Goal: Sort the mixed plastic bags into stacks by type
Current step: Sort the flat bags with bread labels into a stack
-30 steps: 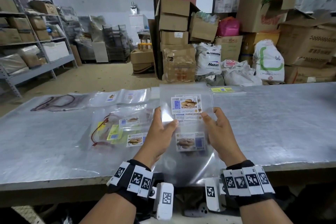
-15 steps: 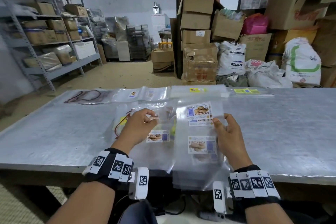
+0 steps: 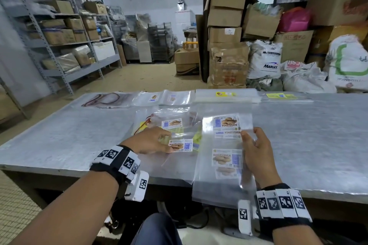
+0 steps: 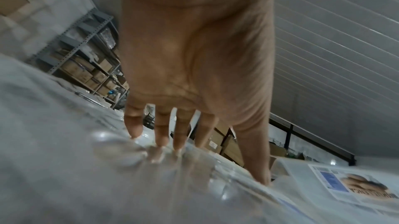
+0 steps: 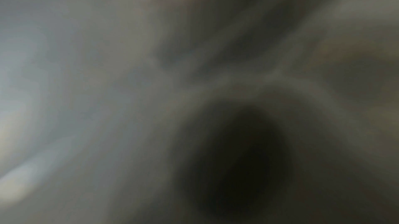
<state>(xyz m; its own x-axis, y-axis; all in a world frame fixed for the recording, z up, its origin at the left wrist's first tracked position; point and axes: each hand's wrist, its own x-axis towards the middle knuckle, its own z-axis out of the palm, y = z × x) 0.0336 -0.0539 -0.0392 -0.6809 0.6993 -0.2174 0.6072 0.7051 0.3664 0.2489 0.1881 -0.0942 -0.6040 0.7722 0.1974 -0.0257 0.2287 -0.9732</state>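
Grey surface [image 3: 79, 137] is sitting in a storeroom — shelves [image 3: 59, 32] are holding boxes; left hand [image 3: 148, 141] fingers [image 4: 162, 132] are pressing spread on mixed bags [image 3: 175, 125], right hand [image 3: 256, 153] is pinching labelled bags [image 3: 221, 165].

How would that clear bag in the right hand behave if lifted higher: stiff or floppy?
Probably floppy: the clear bag already droops over the table edge below the right hand. Likely very light, being thin film. Possibly slippery, judging by its glossy sheen.

Glossy clear plastic bags [image 3: 223, 181], dull metal table [image 3: 298, 135]
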